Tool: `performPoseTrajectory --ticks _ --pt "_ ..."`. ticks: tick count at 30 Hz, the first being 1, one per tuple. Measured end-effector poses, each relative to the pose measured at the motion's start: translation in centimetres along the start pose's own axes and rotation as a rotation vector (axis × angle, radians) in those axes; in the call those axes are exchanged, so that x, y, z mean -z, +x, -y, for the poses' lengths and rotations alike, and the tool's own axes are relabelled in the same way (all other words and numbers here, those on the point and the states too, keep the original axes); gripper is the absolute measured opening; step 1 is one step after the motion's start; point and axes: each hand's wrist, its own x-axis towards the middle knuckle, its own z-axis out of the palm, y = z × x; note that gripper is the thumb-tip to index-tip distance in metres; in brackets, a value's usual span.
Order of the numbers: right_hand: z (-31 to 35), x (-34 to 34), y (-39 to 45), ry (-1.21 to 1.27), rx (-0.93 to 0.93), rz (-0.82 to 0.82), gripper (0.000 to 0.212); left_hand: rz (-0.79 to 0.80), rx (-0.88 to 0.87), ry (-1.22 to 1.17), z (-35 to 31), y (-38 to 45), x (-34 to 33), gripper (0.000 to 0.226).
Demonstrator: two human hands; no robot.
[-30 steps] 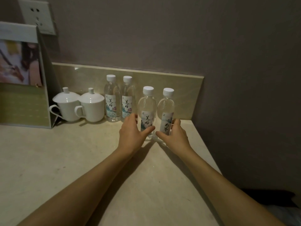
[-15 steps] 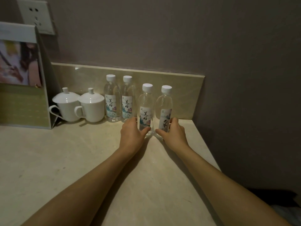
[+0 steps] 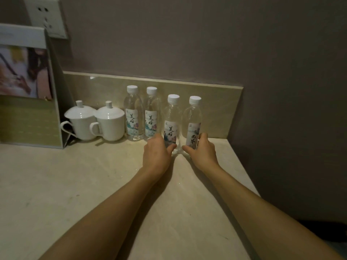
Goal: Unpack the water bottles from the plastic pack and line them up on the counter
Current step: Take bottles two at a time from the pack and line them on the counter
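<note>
Dim room; pale stone counter (image 3: 78, 184) with low backsplash (image 3: 216, 102) against a grey wall (image 3: 187, 38), socket plate (image 3: 47, 17) upper left. Four water bottles upright near the backsplash. Left hand (image 3: 156, 153) wraps the third bottle (image 3: 171, 119); right hand (image 3: 201, 152) wraps the fourth bottle (image 3: 193, 119). Two lidded cups (image 3: 97, 121) and a stand-up card (image 3: 28, 87), cut off left. Bottle bases hidden behind hands.
</note>
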Motion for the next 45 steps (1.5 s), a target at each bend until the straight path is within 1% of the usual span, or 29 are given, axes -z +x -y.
performPoseTrajectory --ticks 9,13,18,24,30,41,45 --pt "0.8 -1.0 1.6 0.000 -0.017 0.000 0.047 -0.015 0.040 -0.010 -0.2 2.1 -0.8 0.039" --pt "0.8 -1.3 2.3 0.002 -0.012 0.000 0.048 -0.028 0.074 -0.035 -0.1 2.5 -1.1 0.045" --pt "0.8 -1.6 2.8 0.011 -0.015 -0.002 0.048 -0.048 0.058 -0.038 0.0 2.8 -1.3 0.048" --pt "0.8 -1.7 3.3 0.006 -0.007 -0.007 0.048 -0.071 0.021 -0.038 0.2 3.2 -1.7 0.041" --pt "0.8 -2.0 3.8 -0.012 -0.002 -0.022 0.048 -0.086 0.035 -0.049 0.1 3.7 -2.0 0.036" --pt "0.7 -2.3 4.6 0.005 -0.017 -0.004 0.046 -0.086 0.041 -0.053 0.1 4.3 -2.2 0.034" --pt "0.7 -2.5 4.8 -0.003 -0.017 -0.033 0.047 -0.087 0.017 -0.052 0.1 4.3 -2.4 0.036"
